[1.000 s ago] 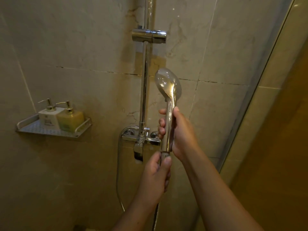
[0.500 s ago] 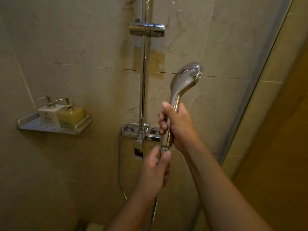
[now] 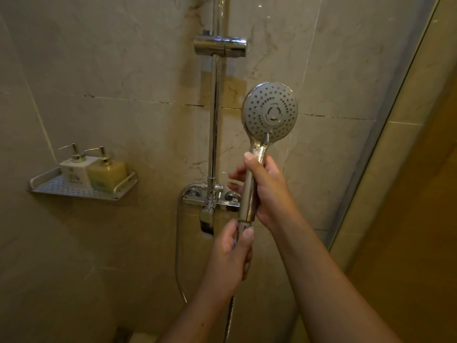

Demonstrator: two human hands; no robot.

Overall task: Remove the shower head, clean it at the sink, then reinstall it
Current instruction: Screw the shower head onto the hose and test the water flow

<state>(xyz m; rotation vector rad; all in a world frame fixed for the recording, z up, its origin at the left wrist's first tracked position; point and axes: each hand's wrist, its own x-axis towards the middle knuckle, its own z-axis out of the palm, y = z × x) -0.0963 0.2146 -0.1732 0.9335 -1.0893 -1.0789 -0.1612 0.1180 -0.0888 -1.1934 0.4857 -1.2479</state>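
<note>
The right hand [image 3: 268, 194] wraps its fingers round the handle of the shower head [image 3: 270, 112], held up below the holder [image 3: 230, 47], holes facing us. The left hand [image 3: 230, 258] pinches the hose nut [image 3: 243, 225] under the handle.

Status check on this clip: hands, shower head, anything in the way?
Right hand grips chrome round shower head by handle. Left hand pinches metal hose nut beneath. Head off chrome rail bracket; nothing blocking.
</note>
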